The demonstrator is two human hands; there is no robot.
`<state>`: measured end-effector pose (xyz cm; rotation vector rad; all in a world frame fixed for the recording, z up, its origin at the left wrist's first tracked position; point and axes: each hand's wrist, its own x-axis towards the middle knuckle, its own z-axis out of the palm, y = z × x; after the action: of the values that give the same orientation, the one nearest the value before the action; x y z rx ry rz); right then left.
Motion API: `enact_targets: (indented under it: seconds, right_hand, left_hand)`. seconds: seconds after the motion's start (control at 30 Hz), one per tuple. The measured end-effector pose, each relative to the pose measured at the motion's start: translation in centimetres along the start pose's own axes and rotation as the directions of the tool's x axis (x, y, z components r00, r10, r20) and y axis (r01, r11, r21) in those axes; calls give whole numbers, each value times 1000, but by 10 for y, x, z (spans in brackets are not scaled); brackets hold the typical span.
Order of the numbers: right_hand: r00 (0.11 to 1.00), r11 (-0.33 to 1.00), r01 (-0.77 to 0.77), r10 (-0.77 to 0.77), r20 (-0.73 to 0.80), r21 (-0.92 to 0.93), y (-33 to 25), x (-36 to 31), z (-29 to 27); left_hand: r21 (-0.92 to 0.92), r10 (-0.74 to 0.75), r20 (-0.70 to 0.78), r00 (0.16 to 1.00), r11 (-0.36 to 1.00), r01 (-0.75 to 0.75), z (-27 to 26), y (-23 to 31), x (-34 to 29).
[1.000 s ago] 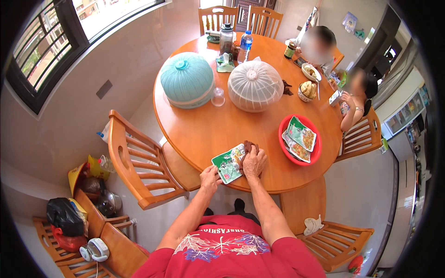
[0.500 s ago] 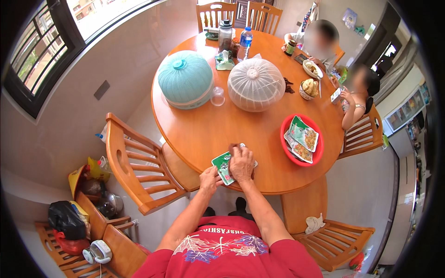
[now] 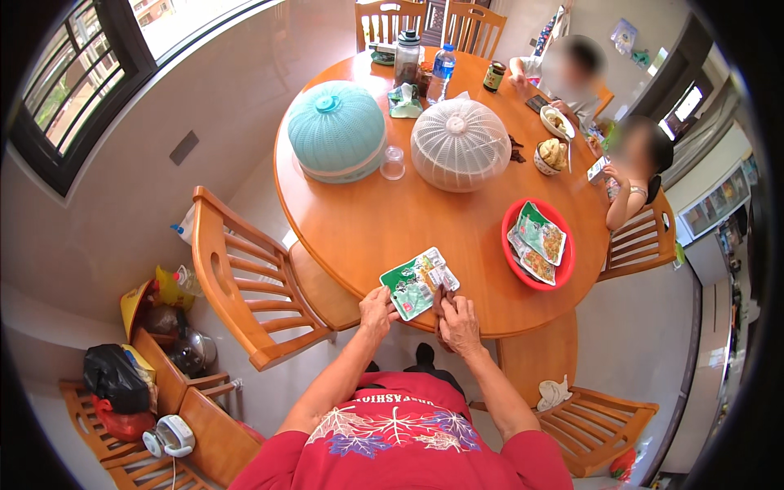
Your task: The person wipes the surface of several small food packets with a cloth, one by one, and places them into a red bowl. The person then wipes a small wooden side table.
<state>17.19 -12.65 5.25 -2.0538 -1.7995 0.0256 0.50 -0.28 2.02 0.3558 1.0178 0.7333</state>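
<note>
A flat green and silver food packet (image 3: 415,282) is tilted at the near edge of the round wooden table (image 3: 351,245). My left hand (image 3: 376,311) grips its lower left corner, the thumb on top. Bunched in the closed fingers of my right hand (image 3: 460,325) is a brown cloth (image 3: 443,304), which touches the packet's lower right side. To the right, a red plastic basin (image 3: 570,269) contains similar green packets (image 3: 541,233). Whether the packet in my left hand also rests on the table, I cannot tell.
Blue (image 3: 336,131) and white (image 3: 459,145) mesh food covers stand further back, near a small clear cup (image 3: 393,163). A water bottle (image 3: 442,73) is behind them. Two people sit at right by bowls of food (image 3: 550,155). Wooden chairs (image 3: 245,278) surround the table.
My right hand has drawn the brown cloth off the packet's top, toward me and to the right, uncovering its printed face. My left hand keeps its grip on the corner.
</note>
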Motion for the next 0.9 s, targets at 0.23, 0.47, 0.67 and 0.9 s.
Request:
enact_targets:
  seconds: [0.23, 0.47, 0.67, 0.9]
  right_hand:
    - [924, 883, -245, 338, -180, 401, 18, 68, 12]
    - [986, 999, 47, -46, -163, 3, -48, 79, 38]
    - [986, 830, 87, -149, 69, 550, -53, 54, 34]
    - [979, 919, 202, -184, -87, 339, -64, 68, 35]
  left_hand:
    - [40, -20, 12, 1000, 999, 20, 1, 4, -4]
    - [-27, -41, 42, 998, 999, 42, -3, 6, -3]
    - [-56, -1, 23, 1000, 998, 3, -11, -3, 9]
    - [-97, -19, 54, 998, 995, 24, -12, 0, 17]
